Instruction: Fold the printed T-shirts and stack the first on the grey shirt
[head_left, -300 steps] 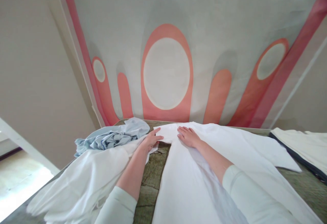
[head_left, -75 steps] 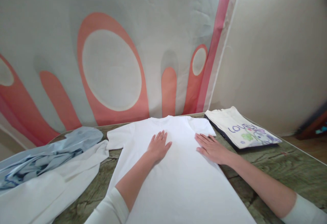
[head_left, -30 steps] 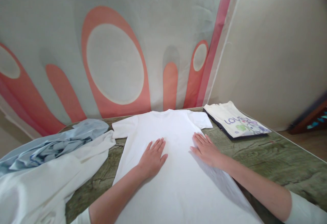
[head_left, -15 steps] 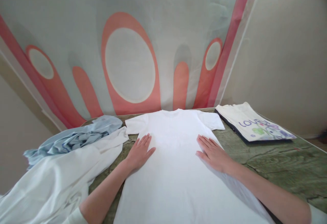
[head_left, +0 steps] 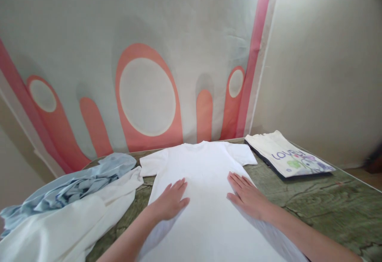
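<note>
A white short-sleeved T-shirt [head_left: 205, 210] lies spread flat on the wood-patterned table [head_left: 316, 198], its neckline and sleeves at the far end. On the left half of its body rests my left hand [head_left: 171, 200], palm down, fingers stretched out. My right hand [head_left: 246, 194] lies flat near the shirt's right side, fingers pointing away and thumb a little apart. Neither hand grips the cloth. The lower part of the shirt runs out of view at the bottom.
Left of the shirt lie a crumpled white garment [head_left: 74, 222] and a rumpled light blue garment [head_left: 80, 186]. At the back right is a folded cream cloth item [head_left: 286, 154] with "LOVELY"-like lettering, on something dark. A wall with a pink pattern [head_left: 191, 126] stands behind the table.
My left hand has slid inward, to the right across the shirt. The right hand stays at about the same place on it. The view has tilted up somewhat.
</note>
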The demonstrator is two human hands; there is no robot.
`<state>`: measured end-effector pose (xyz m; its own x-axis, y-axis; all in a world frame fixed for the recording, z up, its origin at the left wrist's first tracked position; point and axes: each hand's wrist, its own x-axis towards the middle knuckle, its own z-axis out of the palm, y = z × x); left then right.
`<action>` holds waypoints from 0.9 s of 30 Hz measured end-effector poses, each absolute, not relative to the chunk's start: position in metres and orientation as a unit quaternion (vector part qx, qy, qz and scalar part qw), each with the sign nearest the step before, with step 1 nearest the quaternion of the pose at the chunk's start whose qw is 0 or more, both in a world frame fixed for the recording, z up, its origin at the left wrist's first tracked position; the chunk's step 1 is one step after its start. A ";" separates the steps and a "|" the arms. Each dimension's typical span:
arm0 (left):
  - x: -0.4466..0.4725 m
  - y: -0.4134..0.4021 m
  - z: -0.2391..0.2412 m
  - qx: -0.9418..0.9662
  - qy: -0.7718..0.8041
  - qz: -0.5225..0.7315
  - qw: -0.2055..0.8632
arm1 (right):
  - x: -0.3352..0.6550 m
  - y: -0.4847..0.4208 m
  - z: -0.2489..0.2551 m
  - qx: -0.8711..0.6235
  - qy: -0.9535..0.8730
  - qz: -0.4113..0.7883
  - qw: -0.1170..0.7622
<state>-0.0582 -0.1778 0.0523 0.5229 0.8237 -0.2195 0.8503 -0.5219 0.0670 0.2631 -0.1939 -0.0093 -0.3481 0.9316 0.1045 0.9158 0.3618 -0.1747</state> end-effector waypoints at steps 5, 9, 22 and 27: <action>0.011 -0.143 0.040 0.904 0.414 -0.050 0.095 | 0.262 -0.194 -0.005 -0.564 -0.819 0.063 0.090; 0.049 -0.085 0.018 0.898 0.434 -0.023 0.067 | 0.261 -0.193 -0.005 -0.566 -0.816 0.073 0.093; 0.048 0.043 -0.002 0.820 0.572 0.001 0.012 | 0.263 -0.194 0.003 -0.552 -0.820 0.088 0.121; 0.071 0.029 -0.004 0.818 0.575 0.000 0.008 | 0.263 -0.194 0.007 -0.554 -0.818 0.095 0.121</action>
<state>0.0714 0.0294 -0.0037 0.3380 0.9411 -0.0086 0.9411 -0.3378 0.0125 0.2627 -0.1942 0.0071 -0.3569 0.9295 0.0927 0.8838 0.3681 -0.2887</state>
